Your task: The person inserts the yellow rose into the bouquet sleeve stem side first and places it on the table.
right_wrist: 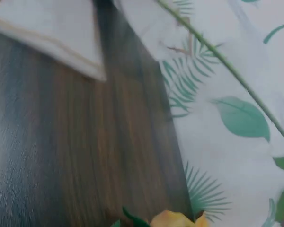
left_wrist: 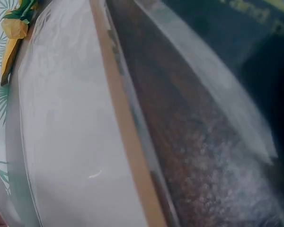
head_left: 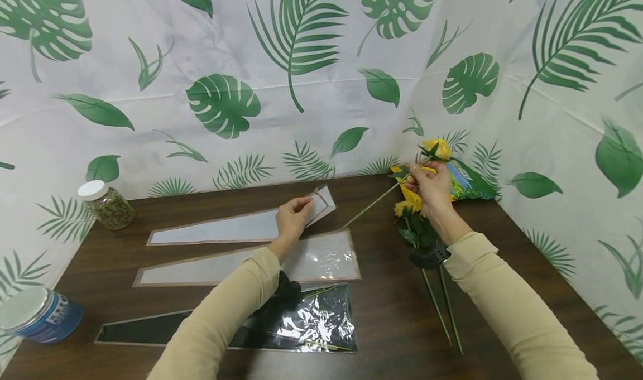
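My left hand [head_left: 291,219] pinches the raised right end of the farthest white flower sleeve [head_left: 216,228], a tapered bag with a brown border. In my right hand [head_left: 433,186] is a yellow artificial rose [head_left: 438,149], gripped just below its bloom. Its long green stem [head_left: 374,203] slants down leftward, the tip just right of the lifted sleeve. The stem [right_wrist: 236,75] also crosses the right wrist view. Nearer me lie a second white sleeve [head_left: 326,257] and a black sleeve [head_left: 145,328] with stems showing at its right end. Below my right hand lie more yellow roses [head_left: 406,208].
A white-lidded jar [head_left: 114,208] of dried greenery stands at the back left, a blue tin [head_left: 55,316] at the front left. At the back right is a yellow, blue and green bag [head_left: 467,182]. Leaf-patterned cloth [head_left: 311,123] borders the dark wooden table [head_left: 382,324].
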Demonstrator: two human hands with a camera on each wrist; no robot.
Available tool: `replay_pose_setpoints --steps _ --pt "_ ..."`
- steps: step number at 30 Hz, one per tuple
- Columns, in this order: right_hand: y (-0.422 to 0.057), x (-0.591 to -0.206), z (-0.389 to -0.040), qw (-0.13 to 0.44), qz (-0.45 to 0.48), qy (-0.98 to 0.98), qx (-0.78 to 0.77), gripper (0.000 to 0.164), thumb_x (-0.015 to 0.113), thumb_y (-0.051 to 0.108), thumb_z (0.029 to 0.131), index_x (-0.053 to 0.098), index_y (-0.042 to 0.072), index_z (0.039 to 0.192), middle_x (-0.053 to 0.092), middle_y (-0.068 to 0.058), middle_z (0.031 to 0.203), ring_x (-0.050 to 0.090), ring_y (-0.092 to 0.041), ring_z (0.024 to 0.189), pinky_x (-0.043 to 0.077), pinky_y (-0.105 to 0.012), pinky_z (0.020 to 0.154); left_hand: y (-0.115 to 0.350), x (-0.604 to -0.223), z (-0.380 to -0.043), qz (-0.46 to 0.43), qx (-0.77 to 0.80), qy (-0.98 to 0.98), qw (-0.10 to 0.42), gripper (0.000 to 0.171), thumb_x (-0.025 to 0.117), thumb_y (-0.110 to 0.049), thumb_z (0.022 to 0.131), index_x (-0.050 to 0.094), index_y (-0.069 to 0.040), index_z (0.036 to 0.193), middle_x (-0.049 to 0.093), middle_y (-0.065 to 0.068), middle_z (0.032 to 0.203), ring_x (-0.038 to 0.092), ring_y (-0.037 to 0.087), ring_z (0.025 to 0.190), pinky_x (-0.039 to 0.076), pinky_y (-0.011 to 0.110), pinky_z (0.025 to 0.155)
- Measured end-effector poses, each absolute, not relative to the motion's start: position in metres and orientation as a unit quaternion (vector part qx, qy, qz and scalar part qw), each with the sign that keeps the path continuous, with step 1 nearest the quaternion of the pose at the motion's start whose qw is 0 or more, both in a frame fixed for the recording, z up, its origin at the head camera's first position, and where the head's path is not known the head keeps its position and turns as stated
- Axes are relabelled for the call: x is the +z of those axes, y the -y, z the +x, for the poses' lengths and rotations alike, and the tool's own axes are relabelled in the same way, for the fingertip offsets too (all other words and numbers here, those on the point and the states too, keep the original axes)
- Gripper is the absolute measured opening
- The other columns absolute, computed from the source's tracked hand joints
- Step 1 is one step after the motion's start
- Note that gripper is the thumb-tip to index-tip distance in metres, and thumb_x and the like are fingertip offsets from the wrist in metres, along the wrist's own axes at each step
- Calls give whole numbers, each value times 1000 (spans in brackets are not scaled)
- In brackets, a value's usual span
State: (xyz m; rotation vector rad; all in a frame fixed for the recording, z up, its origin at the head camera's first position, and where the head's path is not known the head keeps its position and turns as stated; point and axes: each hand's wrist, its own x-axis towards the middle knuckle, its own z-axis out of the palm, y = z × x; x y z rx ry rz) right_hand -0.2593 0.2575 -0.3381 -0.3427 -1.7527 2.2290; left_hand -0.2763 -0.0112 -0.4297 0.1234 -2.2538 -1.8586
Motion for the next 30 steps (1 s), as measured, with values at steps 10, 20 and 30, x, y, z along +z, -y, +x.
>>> replay_pose_setpoints --steps 10,20,30 --pt "-248 -346 -273 296 -125 542 776 23 61 12 90 41 10 101 58 -10 76 58 -13 54 53 -24 56 10 -428 -272 23 -621 777 102 15 70 -16 85 73 -6 95 72 8 95 62 13 83 45 16 69" --pt "-213 -370 -276 295 -94 578 755 22 61 10 90 42 7 100 61 -6 70 61 -9 52 53 -23 55 10 -423 -268 -13 -611 782 123 14 70 -13 85 73 -4 96 72 10 95 65 19 84 46 17 69" --pt "-163 -396 -274 230 -64 577 781 16 62 6 89 47 6 94 61 -2 66 65 -8 56 54 -23 57 8 -421 -269 -32 -595 789 149 13 71 -13 84 74 -5 92 73 10 91 65 19 79 47 20 69"
